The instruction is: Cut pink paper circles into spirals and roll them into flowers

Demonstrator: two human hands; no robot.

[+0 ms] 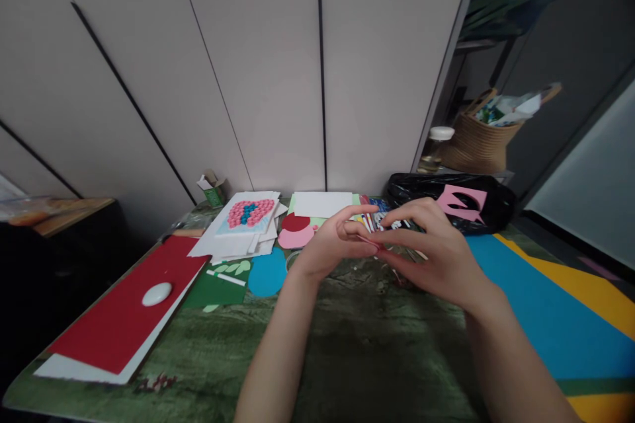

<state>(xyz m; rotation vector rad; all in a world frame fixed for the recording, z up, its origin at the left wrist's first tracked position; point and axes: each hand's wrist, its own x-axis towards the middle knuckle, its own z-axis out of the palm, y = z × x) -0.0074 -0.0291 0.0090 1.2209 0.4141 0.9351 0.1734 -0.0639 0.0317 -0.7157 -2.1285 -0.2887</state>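
Above the middle of the table, my left hand [333, 241] and my right hand [439, 252] meet at the fingertips. Both are closed in a pinch on a small pinkish-red paper piece [371, 243], mostly covered by the fingers. Its exact shape cannot be made out. Behind the hands lie several coloured markers [368, 221], partly hidden. To the left of my left hand are a blue paper shape [266, 273], a roll of tape [292, 260] partly behind the wrist, and pink and dark red paper rounds [296, 232].
A red sheet [133, 304] bears a white oval object [157, 294]. White papers [238, 248] carry a pink-and-blue heart picture [252, 213]. Green paper [218, 287] lies nearby. Blue sheets [540, 317] cover the right side. A black plastic bag [411, 188] with pink cut paper [464, 205] lies behind.
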